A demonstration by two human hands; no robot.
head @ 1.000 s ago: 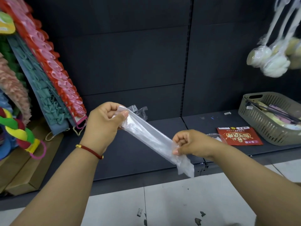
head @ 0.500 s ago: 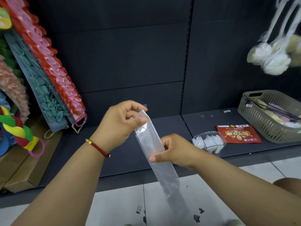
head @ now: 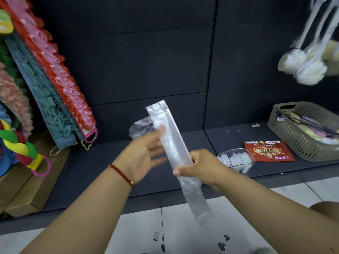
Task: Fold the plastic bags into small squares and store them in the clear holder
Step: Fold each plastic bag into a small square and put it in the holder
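**Two hands, one long strip: a plastic bag on its way to a small square**

One plastic bag (head: 171,142), already narrowed into a long translucent strip, stands nearly upright in front of a dark shelf (head: 102,162). The right hand (head: 197,166) is clenched around the strip a little below its middle, so the upper part rises above the fist and the tail hangs below it toward the tiled floor (head: 139,231). The left hand (head: 145,154), blurred, is spread with fingers straight and grips nothing; its fingertips lie against the strip's left edge just above the right fist. A crumpled piece of film (head: 139,126) shows behind the strip's upper left; whether it belongs to the same bag cannot be told.

Folding well from here likely means flattening the strip first, running the flat palm along it to press out air, then turning one end over squarely so the edges line up before each further fold. Thin film slips and springs back, so each crease probably needs a firm pinch.

To the right, resting on the shelf just beyond the right wrist, is the clear holder (head: 236,159), with white folded pieces visible inside. A red packet (head: 267,151) and a slotted basket (head: 300,136) sit further right.
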